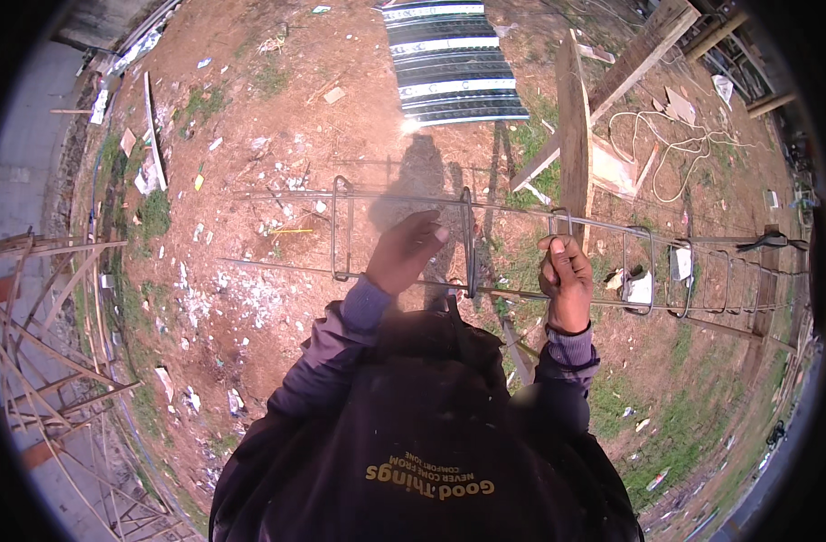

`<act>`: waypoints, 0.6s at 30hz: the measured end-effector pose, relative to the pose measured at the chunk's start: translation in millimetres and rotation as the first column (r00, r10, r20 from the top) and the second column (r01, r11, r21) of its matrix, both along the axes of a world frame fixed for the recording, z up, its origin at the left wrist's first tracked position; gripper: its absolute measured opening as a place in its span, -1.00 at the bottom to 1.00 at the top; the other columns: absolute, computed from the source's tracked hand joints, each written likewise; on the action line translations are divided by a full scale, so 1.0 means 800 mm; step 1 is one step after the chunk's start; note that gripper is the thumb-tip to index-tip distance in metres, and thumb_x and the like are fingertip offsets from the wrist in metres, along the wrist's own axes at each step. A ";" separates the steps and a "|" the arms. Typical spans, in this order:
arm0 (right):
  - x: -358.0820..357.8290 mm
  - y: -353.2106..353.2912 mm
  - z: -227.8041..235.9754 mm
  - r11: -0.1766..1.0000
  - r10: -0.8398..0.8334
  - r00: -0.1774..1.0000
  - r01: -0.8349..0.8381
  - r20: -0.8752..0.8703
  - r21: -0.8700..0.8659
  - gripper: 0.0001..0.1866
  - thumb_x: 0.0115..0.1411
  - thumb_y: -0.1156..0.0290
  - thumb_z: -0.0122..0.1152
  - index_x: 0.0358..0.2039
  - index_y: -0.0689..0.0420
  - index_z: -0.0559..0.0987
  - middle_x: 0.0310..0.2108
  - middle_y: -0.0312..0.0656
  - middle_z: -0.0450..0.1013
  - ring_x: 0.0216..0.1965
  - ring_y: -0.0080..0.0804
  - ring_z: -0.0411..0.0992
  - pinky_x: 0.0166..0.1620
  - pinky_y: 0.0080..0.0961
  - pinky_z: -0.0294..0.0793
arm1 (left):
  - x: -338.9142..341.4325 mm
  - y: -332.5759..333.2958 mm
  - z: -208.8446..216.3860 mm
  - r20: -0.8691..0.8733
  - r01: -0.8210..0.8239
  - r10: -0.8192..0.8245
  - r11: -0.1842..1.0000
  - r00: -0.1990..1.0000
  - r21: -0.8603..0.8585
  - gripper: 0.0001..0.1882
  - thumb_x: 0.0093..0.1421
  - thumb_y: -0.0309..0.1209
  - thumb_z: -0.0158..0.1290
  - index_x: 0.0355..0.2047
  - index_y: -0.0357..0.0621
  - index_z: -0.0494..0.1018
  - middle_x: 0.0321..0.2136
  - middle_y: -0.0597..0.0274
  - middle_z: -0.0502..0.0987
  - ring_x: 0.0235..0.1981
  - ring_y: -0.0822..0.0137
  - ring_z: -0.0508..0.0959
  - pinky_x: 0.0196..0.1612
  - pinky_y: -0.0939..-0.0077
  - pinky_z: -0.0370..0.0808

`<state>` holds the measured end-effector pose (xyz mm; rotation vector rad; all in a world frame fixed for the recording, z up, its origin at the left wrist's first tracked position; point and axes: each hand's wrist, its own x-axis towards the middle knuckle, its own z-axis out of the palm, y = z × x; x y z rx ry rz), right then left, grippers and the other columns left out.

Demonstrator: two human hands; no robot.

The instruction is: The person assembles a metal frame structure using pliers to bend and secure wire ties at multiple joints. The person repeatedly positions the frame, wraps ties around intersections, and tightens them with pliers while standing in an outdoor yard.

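In the head view, the landmark is the doubled wire loop point(472, 244), which stands across two long metal rods, the far rod point(512, 209) and the near rod point(286, 267), in front of the person's body. Its long axis runs away from the person, crossing the rods nearly square, while the rods stretch left and right of it. The left hand point(404, 251) is just left of the doubled loop, over the space between the rods, its fingers pointing right toward the loop's wires; it is the nearer hand, with a small gap showing between fingertips and wire. Those fingers lie close together and partly straight; whether they pinch anything thin cannot be told. The right hand point(567, 275) is farther off, right of the doubled loop, its fingers curled toward the palm beside a smaller-looking wire loop point(570, 219) at the far rod; whether they are clamped on that wire is hidden. Well left of the doubled loop, past the left hand, a single wire loop point(335, 230) also spans both rods. Right of the doubled loop and beyond the right hand rises a wooden post point(575, 126), and more loops follow along the rods.
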<state>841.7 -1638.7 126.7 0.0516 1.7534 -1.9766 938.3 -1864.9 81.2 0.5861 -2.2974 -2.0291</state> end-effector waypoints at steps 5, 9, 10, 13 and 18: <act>0.014 0.061 -0.035 0.997 -0.066 0.992 0.063 -0.104 -0.035 -0.67 0.33 0.23 0.12 -0.56 0.03 0.36 -0.70 -0.52 0.12 -0.68 -0.78 -0.02 -0.60 -0.70 -0.08 | -0.026 0.043 -0.087 0.192 0.351 -0.309 0.903 0.931 -0.246 0.09 0.07 -0.06 0.28 0.37 -0.25 -0.16 0.05 -0.18 0.44 0.00 -0.03 0.52 0.00 0.23 0.49; 0.057 0.120 -0.055 0.879 -0.288 0.906 0.378 -0.309 0.289 -0.69 0.24 0.29 0.27 -0.56 0.12 0.40 -0.65 -0.48 0.24 -0.56 -0.74 0.06 -0.50 -0.64 0.05 | -0.028 0.062 -0.112 0.126 0.287 -0.304 0.948 0.944 0.138 -0.04 0.21 -0.46 0.11 0.39 -0.11 -0.35 0.06 -0.07 0.45 -0.05 0.11 0.56 -0.08 0.32 0.55; 0.069 0.136 -0.063 0.806 -0.349 0.863 0.475 -0.366 0.353 -0.70 0.22 0.28 0.30 -0.53 0.14 0.43 -0.62 -0.46 0.27 -0.55 -0.73 0.08 -0.48 -0.65 0.07 | -0.027 0.064 -0.113 0.059 0.233 -0.268 0.912 0.962 0.338 -0.08 0.24 -0.61 -0.02 0.39 -0.06 -0.42 -0.01 0.02 0.51 -0.11 0.22 0.58 -0.13 0.45 0.56; 0.111 0.188 -0.083 0.331 -0.182 0.809 0.585 -0.559 0.740 -0.57 -0.02 0.15 0.48 -0.33 0.25 0.56 -0.33 -0.16 0.50 -0.47 -0.41 0.42 -0.34 -0.51 0.40 | -0.027 0.063 -0.107 0.048 0.267 -0.304 0.893 0.952 0.362 -0.05 0.25 -0.60 -0.02 0.38 -0.02 -0.48 -0.09 0.02 0.55 -0.15 0.24 0.59 -0.15 0.46 0.57; 0.157 0.211 -0.123 0.247 -0.193 0.957 0.259 -0.215 0.934 -0.45 -0.14 0.12 0.49 -0.18 0.19 0.59 -0.25 0.03 0.57 -0.24 0.00 0.56 -0.15 -0.21 0.53 | -0.019 0.041 -0.092 0.181 0.375 -0.395 0.917 0.901 0.134 -0.27 0.31 -0.44 0.01 0.37 -0.13 -0.12 -0.20 0.03 0.58 -0.20 0.34 0.59 -0.15 0.46 0.55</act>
